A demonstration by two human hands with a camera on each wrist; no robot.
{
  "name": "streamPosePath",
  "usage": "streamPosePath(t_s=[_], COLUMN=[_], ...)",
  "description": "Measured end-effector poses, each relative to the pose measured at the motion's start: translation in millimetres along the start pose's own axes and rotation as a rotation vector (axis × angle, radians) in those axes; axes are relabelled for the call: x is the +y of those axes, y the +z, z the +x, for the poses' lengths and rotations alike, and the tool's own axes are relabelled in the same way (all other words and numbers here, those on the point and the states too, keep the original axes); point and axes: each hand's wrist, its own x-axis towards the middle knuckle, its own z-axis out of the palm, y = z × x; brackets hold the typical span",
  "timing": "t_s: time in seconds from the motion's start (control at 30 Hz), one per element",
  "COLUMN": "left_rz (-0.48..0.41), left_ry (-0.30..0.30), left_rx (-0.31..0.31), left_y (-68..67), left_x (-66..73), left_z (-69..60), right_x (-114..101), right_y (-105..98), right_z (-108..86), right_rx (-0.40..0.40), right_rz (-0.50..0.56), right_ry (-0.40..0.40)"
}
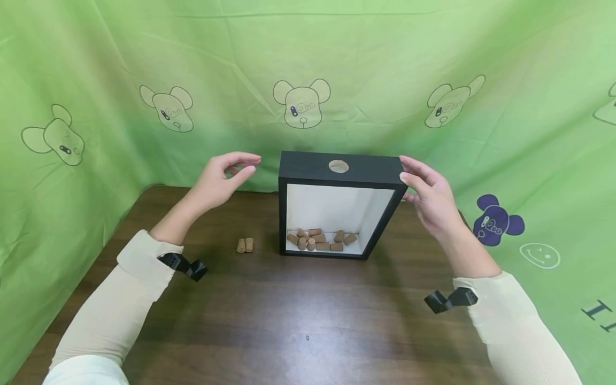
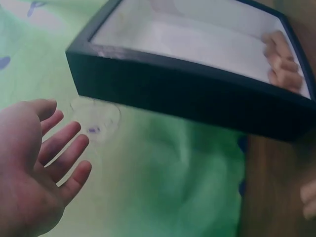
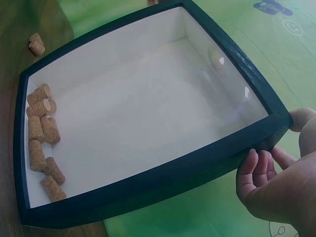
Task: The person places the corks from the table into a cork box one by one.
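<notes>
A black shadow box frame point(image 1: 310, 167) with a clear front and a white inside stands upright on the table. Its top has a round hole, and several corks point(image 1: 322, 246) lie along its bottom. My right hand point(image 1: 433, 200) grips the upper right corner, thumb and fingers on either side of the edge; the right wrist view shows its curled fingers point(image 3: 256, 168) against the black side. Left of the box, my left hand point(image 1: 216, 179) hovers apart from it with fingers loosely extended, holding nothing. Two more corks point(image 1: 245, 245) stand side by side on the table below that hand.
The brown wooden table point(image 1: 269, 321) extends toward me in front of the box. A green curtain point(image 1: 231, 64) with printed bear heads hangs close behind the box and along both sides.
</notes>
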Motion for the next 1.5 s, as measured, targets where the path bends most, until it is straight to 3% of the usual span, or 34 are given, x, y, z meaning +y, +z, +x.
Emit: streamPosePath(t_s=[0.37, 0.63, 0.87, 1.13, 1.5], left_rz=[-0.018, -0.026, -0.019, -0.068, -0.037], left_ry=[-0.163, -0.247, -0.285, -0.305, -0.303], left_rx=[-0.055, -0.091, -0.127, -0.151, -0.184], left_y=[-8.1, -3.5, 7.0, 21.2, 38.6], left_x=[-48.8, -83.6, -102.3, -118.0, -128.2], left_z=[-47.3, -81.6, -104.4, -119.7, -128.4], right_x=[0, 1, 0, -1, -2], right_y=[0, 0, 1, 2, 4], right_z=[-1.9, -2.2, -2.8, -2.2, -2.4], right_rx=[0.002, 0.008, 0.007, 0.007, 0.004], right_rz=[0.005, 0.013, 0.015, 0.023, 0.009], right_ry=[0.002, 0.003, 0.002, -0.003, 0.007])
